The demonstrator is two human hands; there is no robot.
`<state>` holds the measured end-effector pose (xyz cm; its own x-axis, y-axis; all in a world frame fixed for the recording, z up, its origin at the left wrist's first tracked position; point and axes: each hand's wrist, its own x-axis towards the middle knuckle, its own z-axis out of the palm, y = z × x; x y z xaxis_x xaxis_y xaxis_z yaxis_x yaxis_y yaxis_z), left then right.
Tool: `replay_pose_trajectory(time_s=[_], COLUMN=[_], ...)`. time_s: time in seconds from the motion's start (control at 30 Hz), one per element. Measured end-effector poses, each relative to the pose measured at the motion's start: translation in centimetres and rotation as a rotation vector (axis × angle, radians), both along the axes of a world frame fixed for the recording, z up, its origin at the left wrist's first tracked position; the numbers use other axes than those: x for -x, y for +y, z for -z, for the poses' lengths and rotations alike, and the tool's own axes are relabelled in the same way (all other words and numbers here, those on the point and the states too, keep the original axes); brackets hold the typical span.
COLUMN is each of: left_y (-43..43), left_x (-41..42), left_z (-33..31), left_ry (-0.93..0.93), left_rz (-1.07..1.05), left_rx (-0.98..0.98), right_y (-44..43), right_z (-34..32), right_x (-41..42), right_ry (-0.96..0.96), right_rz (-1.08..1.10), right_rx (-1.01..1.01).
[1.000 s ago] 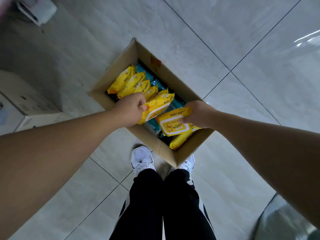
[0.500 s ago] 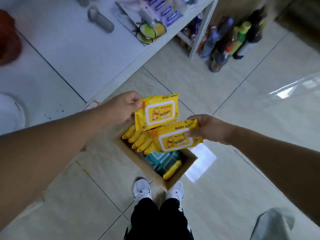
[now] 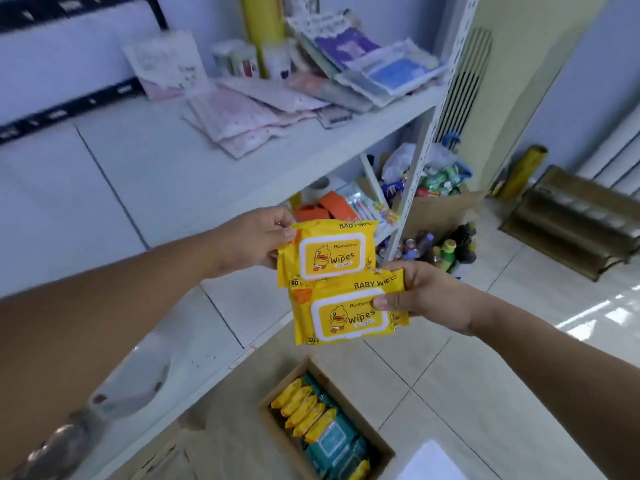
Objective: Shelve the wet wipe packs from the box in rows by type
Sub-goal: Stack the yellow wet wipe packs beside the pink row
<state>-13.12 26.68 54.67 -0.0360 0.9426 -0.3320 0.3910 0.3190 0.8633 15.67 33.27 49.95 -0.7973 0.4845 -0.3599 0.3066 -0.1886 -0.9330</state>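
**Inspector:** Position of the packs?

**Assistant:** Two yellow ones are in the air between box and shelf. The left hand (image 3: 252, 239) pinches the upper pack (image 3: 325, 252) at its left end, thumb on the face. The right hand (image 3: 426, 296) grips the lower pack (image 3: 346, 313) at its right end, thumb on the label. Their edges overlap and the lids face up.

**Inspector:** Remaining stock?

**Assistant:** The box (image 3: 266, 415) on the floor holds a row of yellow packs (image 3: 304, 410) beside teal packs (image 3: 332, 441). The shelf (image 3: 173, 174) ahead shows bare board.

**Inspector:** Handling?

**Assistant:** Judged soft, film-wrapped, weighty with moisture, probably slippery. An end pinch lets them sag, so grip across the body, clear of the lid flap.
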Motion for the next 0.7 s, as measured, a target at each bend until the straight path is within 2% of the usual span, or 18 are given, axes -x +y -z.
replay_pose_trajectory(time_s=[0.17, 0.3, 0.47, 0.7], left_y=[-2.7, -6.4, -12.9, -23.5], left_x=[1.3, 3.1, 6.7, 13.8], left_z=[-10.3, -15.8, -19.3, -21.0], left_ry=[0.066, 0.107, 0.142, 0.156], left_rz=[-0.015, -0.065, -0.161, -0.336], left_rx=[-0.076, -0.14, -0.184, -0.189], right_y=[-0.8, -1.9, -4.6, -11.5], right_z=[-10.2, -14.9, -18.0, -18.7], right_x=[2.0, 5.2, 10.5, 20.5], right_ry=[0.105, 0.218, 0.26, 0.323], right_rz=[-0.016, -0.083, -0.14, -0.23], right_rx=[-0.043, -0.112, -0.175, -0.238])
